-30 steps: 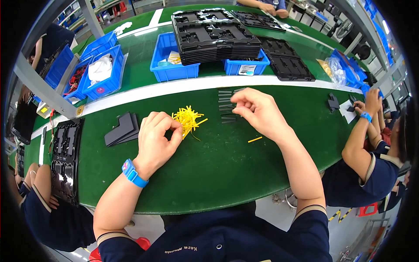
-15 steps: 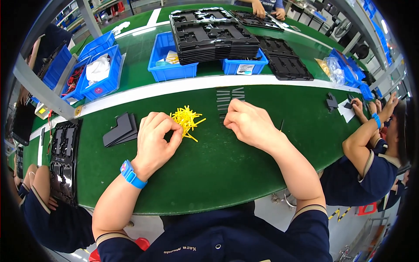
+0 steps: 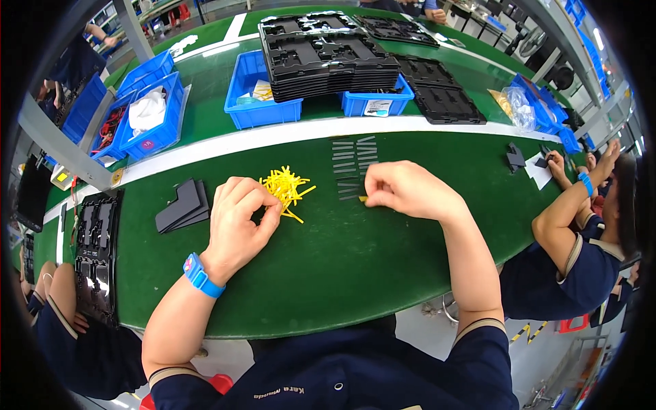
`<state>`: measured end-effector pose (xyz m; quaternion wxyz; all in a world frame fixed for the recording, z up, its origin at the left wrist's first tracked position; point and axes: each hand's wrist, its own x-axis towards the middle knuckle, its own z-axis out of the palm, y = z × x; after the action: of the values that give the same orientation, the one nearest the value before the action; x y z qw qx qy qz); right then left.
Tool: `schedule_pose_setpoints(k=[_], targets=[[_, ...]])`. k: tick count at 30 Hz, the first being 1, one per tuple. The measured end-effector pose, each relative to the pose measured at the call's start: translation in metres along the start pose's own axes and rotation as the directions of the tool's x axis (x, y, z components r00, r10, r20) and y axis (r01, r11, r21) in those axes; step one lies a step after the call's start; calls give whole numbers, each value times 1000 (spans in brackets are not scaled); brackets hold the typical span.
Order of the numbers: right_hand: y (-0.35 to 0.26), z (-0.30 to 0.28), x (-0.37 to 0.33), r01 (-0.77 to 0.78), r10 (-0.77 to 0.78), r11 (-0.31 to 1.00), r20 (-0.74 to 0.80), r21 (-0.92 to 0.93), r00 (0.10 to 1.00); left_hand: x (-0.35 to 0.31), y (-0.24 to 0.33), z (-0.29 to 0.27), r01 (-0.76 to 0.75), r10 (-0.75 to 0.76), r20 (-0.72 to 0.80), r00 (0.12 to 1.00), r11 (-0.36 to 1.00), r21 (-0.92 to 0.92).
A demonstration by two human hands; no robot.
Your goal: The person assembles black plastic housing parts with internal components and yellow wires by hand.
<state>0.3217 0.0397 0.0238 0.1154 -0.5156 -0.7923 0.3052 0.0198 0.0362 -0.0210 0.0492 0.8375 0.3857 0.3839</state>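
Since the earlier frame, the right hand point(image 3: 413, 191) has shifted farther from the yellow pile point(image 3: 285, 183), baring more of the gray strips point(image 3: 344, 164) on the bench point(image 3: 307, 294). Its thumb and forefinger are pinched together, with the end of a yellow strip point(image 3: 363, 198) poking out toward the pile. At the pile's near left edge, the left hand point(image 3: 239, 212) curls thumb and forefinger to a meeting point; whether they grip a strip I cannot tell.

Right of the pile, the gray strips lie in two columns, just beside the right fingers. Left of the pile, past the left hand, dark flat plates point(image 3: 184, 205) overlap. Farther left stands a black tray point(image 3: 98, 256). Beyond the pile sit a blue bin point(image 3: 263, 115) and, a little to the right, a stack of black trays point(image 3: 328, 58).
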Motion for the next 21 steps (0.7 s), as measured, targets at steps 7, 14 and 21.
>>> schedule_pose_setpoints(k=[7, 14, 21], targets=[[-27, 31, 6, 323, -305, 912, -109, 253, 946, 0, 15, 3, -108, 112, 57, 992, 992, -71], [-24, 46, 8, 147, -219, 713, 18, 686, 976, -2, 10, 1, -105, 109, 56, 992, 992, -64], [-28, 55, 11, 372, -313, 896, -249, 243, 917, -1, 15, 2, -103, 112, 79, 991, 988, -111]])
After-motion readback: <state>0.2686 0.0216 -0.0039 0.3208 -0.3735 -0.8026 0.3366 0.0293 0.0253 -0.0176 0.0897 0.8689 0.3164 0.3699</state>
